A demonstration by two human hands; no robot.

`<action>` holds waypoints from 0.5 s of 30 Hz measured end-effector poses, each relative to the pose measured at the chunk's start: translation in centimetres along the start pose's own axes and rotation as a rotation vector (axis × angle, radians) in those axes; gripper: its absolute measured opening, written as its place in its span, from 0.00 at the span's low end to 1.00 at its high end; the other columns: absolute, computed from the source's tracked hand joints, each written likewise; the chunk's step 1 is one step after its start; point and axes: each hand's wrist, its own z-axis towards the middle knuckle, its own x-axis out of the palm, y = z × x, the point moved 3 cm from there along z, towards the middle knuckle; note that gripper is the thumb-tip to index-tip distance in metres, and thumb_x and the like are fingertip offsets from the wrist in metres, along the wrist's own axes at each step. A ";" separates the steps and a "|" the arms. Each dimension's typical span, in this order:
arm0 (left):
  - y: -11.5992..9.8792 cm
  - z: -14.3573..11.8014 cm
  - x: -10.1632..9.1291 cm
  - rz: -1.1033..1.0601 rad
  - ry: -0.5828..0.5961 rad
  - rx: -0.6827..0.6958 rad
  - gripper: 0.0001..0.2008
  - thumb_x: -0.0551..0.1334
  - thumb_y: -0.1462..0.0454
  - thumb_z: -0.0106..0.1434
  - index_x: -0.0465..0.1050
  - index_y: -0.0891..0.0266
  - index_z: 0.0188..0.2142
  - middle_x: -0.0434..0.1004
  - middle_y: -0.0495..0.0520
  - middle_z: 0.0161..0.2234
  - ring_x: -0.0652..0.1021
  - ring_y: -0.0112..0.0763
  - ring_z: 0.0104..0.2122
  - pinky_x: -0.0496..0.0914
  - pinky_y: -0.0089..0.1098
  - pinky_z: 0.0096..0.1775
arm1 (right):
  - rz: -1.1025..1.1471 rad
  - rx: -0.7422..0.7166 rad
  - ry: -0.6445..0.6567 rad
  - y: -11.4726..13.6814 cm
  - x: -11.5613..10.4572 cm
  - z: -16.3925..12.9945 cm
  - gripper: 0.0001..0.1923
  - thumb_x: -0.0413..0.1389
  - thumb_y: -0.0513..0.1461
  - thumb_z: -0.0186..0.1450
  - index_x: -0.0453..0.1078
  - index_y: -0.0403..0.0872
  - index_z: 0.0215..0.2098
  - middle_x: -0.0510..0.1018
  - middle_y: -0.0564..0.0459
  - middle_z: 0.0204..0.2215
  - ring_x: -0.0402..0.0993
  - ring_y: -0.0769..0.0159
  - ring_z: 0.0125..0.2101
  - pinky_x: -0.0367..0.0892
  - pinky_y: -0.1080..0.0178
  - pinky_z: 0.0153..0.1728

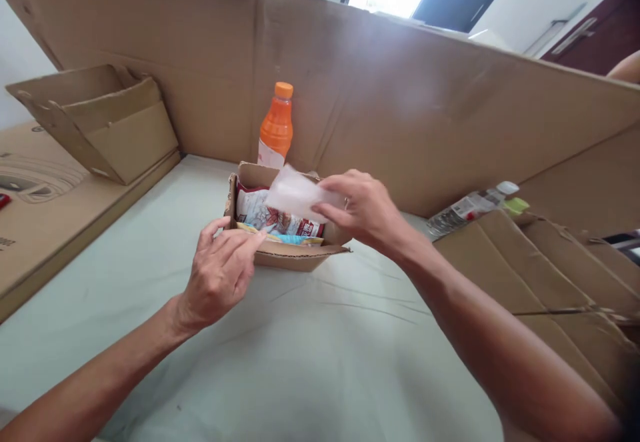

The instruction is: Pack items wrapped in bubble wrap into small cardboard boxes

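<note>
In the middle of the head view stands a small open cardboard box [287, 260]. It contains a white and red printed snack bag [255, 210] and, at the front, a blue and yellow packet [295, 239]. My left hand [220, 269] grips the box at its front left corner, fingers over the rim. Above the box's right half, my right hand [357, 209] pinches a whitish, translucent soft packet [295, 193] between thumb and fingers. What is inside that packet cannot be made out. The box's right rim is partly hidden by my right hand.
An orange drink bottle [277, 129] stands behind the box, against a tall cardboard wall [425, 89]. Another open cardboard box [133, 139] sits at left on a flat carton [60, 195]. At right, a clear bottle [470, 209] leans beside folded cardboard [505, 269]. Pale cloth [320, 349] covers the surface.
</note>
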 end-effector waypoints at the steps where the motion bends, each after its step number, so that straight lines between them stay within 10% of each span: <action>1: -0.1 -0.2 -0.1 -0.005 0.004 0.004 0.26 0.58 0.78 0.61 0.67 0.66 0.58 0.81 0.58 0.39 0.80 0.38 0.41 0.66 0.51 0.58 | -0.058 -0.019 0.125 0.3 1.3 1.4 0.09 0.61 0.42 0.64 0.78 0.48 0.41 0.81 0.50 0.34 0.74 0.60 0.37 0.63 0.61 0.40; 6: 0.5 0.4 -0.2 -0.014 0.021 0.001 0.25 0.58 0.78 0.61 0.67 0.64 0.57 0.81 0.57 0.40 0.80 0.37 0.40 0.66 0.51 0.58 | -0.194 -0.127 0.664 2.7 7.3 4.2 0.03 0.60 0.37 0.62 0.77 0.46 0.34 0.82 0.48 0.30 0.77 0.60 0.33 0.62 0.62 0.32; 11: 1.2 0.9 0.3 -0.027 0.042 -0.014 0.26 0.57 0.76 0.63 0.64 0.61 0.60 0.81 0.55 0.41 0.80 0.37 0.42 0.65 0.51 0.60 | -0.280 -0.241 0.637 3.4 9.3 4.6 0.04 0.61 0.33 0.60 0.78 0.45 0.33 0.82 0.46 0.29 0.80 0.57 0.33 0.67 0.60 0.35; 15: 1.6 0.7 -0.6 0.020 -0.053 -0.091 0.31 0.62 0.72 0.62 0.62 0.55 0.64 0.77 0.57 0.50 0.75 0.46 0.56 0.63 0.54 0.62 | -0.225 -0.257 0.397 1.1 5.3 3.8 0.12 0.62 0.44 0.64 0.78 0.45 0.42 0.84 0.47 0.36 0.80 0.55 0.39 0.67 0.53 0.45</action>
